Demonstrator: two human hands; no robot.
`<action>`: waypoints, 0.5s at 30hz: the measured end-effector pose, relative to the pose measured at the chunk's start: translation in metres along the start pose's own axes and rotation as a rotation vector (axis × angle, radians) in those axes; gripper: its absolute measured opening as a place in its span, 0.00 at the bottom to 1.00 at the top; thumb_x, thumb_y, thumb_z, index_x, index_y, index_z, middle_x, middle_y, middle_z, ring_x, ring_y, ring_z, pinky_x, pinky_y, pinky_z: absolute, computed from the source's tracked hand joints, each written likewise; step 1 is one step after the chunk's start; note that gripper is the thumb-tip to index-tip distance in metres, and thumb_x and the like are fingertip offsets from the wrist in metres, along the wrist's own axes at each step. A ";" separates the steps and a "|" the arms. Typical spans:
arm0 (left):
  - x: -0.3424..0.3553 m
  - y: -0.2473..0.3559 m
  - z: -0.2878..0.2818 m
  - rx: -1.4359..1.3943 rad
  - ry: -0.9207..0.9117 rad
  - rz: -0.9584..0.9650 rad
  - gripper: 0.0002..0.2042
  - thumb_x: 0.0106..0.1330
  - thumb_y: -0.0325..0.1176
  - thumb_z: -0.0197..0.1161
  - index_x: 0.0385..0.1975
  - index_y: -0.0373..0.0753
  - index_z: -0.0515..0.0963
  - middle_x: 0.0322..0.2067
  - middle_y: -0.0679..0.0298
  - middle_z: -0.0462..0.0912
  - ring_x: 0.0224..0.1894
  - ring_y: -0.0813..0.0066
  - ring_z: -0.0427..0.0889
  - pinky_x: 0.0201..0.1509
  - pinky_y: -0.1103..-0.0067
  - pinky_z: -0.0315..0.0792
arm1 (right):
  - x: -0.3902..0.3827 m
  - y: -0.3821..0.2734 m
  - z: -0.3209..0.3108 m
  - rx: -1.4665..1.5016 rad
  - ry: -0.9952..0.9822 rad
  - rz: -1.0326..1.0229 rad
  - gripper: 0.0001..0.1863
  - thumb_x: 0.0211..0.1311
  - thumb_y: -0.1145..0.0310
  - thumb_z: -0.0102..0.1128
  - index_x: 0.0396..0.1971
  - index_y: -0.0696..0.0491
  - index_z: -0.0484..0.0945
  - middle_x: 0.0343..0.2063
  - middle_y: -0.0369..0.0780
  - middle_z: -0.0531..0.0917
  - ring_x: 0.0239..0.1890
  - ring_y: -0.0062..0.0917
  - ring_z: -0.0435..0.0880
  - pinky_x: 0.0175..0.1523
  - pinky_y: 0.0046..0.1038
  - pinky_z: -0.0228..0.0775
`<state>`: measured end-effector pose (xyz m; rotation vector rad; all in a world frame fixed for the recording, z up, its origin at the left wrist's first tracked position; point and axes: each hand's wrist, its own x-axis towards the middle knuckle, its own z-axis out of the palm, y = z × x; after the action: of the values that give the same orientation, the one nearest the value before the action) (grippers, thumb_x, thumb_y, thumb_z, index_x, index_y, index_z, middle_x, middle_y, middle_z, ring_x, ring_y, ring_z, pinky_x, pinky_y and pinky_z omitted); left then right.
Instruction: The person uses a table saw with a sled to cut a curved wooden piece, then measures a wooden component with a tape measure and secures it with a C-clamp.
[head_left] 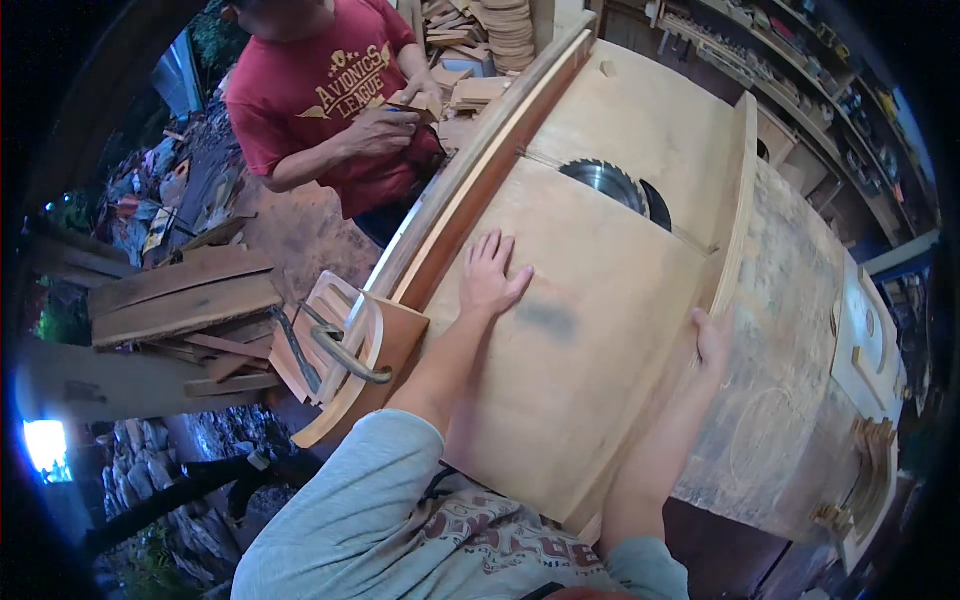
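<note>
A pale plywood panel lies before me, bounded by raised wooden strips at its left and right sides. Through a slot in it stands a toothed circular saw blade, with a dark curved riving knife just right of it. Palm down, my left hand rests on the panel, near and left of the blade, fingers stretched and thumb apart. My right hand is wrapped over the wooden rail along the right side; its thumb shows on top, most fingers are hidden.
Across the left fence stands a co-worker in a red shirt, holding a small piece. A metal C-clamp grips the fence's near end. Planks lie left. At right are a worn tabletop, curved wooden pieces and shelves.
</note>
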<state>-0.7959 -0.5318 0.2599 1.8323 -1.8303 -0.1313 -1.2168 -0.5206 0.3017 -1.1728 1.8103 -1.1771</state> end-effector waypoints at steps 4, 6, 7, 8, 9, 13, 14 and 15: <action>0.001 0.000 -0.002 -0.013 -0.032 0.000 0.34 0.61 0.54 0.66 0.64 0.41 0.74 0.69 0.49 0.69 0.73 0.51 0.63 0.77 0.56 0.54 | -0.001 -0.002 -0.003 -0.023 0.000 0.038 0.43 0.57 0.76 0.66 0.74 0.58 0.58 0.65 0.51 0.73 0.65 0.39 0.75 0.68 0.36 0.67; 0.000 0.000 -0.002 -0.011 -0.044 -0.016 0.34 0.61 0.54 0.66 0.65 0.42 0.74 0.68 0.50 0.69 0.72 0.51 0.63 0.77 0.56 0.53 | -0.001 0.001 -0.005 -0.045 -0.021 0.021 0.43 0.57 0.76 0.65 0.74 0.58 0.58 0.67 0.51 0.72 0.66 0.41 0.73 0.70 0.36 0.65; 0.001 0.000 -0.002 -0.004 -0.049 -0.021 0.34 0.61 0.54 0.66 0.64 0.42 0.74 0.69 0.50 0.69 0.73 0.51 0.63 0.77 0.56 0.53 | 0.001 0.002 -0.006 -0.074 -0.020 0.031 0.43 0.57 0.75 0.66 0.74 0.58 0.59 0.68 0.52 0.71 0.68 0.41 0.72 0.71 0.36 0.62; 0.002 0.000 -0.001 0.000 -0.051 -0.024 0.33 0.61 0.54 0.66 0.64 0.43 0.74 0.69 0.50 0.69 0.73 0.51 0.63 0.77 0.56 0.53 | 0.003 0.004 -0.007 -0.104 -0.016 0.037 0.43 0.57 0.73 0.67 0.74 0.57 0.59 0.69 0.52 0.70 0.69 0.42 0.70 0.73 0.37 0.60; 0.002 0.001 -0.001 -0.007 -0.052 -0.027 0.33 0.61 0.54 0.66 0.64 0.43 0.74 0.69 0.50 0.69 0.73 0.51 0.63 0.77 0.56 0.53 | 0.004 0.006 -0.008 -0.111 -0.016 0.036 0.43 0.57 0.73 0.67 0.74 0.57 0.59 0.69 0.52 0.70 0.69 0.42 0.70 0.73 0.37 0.60; 0.003 0.000 0.000 0.002 -0.049 -0.031 0.33 0.62 0.54 0.66 0.64 0.43 0.74 0.69 0.51 0.68 0.73 0.53 0.62 0.77 0.56 0.54 | 0.004 0.014 -0.010 -0.321 0.064 0.075 0.47 0.57 0.67 0.69 0.75 0.58 0.56 0.73 0.52 0.63 0.75 0.42 0.62 0.77 0.37 0.51; 0.003 -0.001 -0.001 0.009 -0.049 -0.023 0.33 0.62 0.54 0.66 0.64 0.43 0.74 0.69 0.51 0.68 0.73 0.53 0.62 0.77 0.56 0.54 | 0.003 0.015 -0.010 -0.352 0.086 0.090 0.48 0.57 0.65 0.70 0.76 0.59 0.55 0.74 0.52 0.61 0.76 0.42 0.59 0.78 0.36 0.49; 0.003 -0.002 -0.001 0.003 -0.043 -0.037 0.33 0.62 0.54 0.66 0.64 0.43 0.74 0.69 0.51 0.68 0.73 0.53 0.62 0.77 0.56 0.54 | 0.003 0.015 -0.009 -0.359 0.085 0.076 0.48 0.57 0.65 0.70 0.76 0.59 0.55 0.74 0.52 0.61 0.76 0.42 0.59 0.78 0.36 0.49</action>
<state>-0.7935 -0.5349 0.2609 1.8792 -1.8274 -0.1827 -1.2309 -0.5174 0.2912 -1.2506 2.1754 -0.8930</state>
